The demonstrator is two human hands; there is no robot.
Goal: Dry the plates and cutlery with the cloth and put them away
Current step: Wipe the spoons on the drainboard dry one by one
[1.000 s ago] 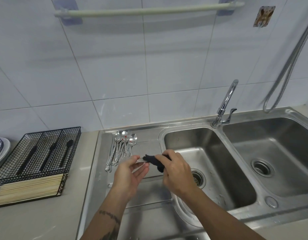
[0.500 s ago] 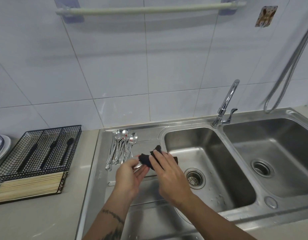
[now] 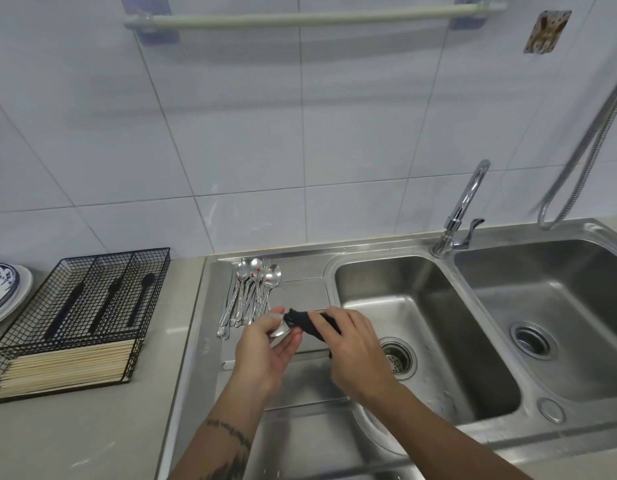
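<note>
While our left hand (image 3: 265, 344) pinches a spoon (image 3: 281, 330) by the bowl end, thumb on top and fingers curled under, our right hand (image 3: 352, 344) grips the black cloth (image 3: 305, 320) wrapped over the spoon's handle. Both hands sit above the drainboard (image 3: 300, 289), just at 9 o'clock of the left basin (image 3: 421, 306). At 12 o'clock from the left hand, the cutlery pile (image 3: 251, 289) lies on the drainboard: spoons and at least one fork, bowls pointing to the wall. At 9 o'clock from the pile, a black wire tray (image 3: 92, 306) sits on the counter, with dark-handled items in its rear compartments and chopsticks (image 3: 68, 368) across the front one. Plates (image 3: 5, 292) are stacked at 9 o'clock of the tray, cut by the frame edge. We see the tap (image 3: 463, 209) at 1 o'clock, between the two basins.
</note>
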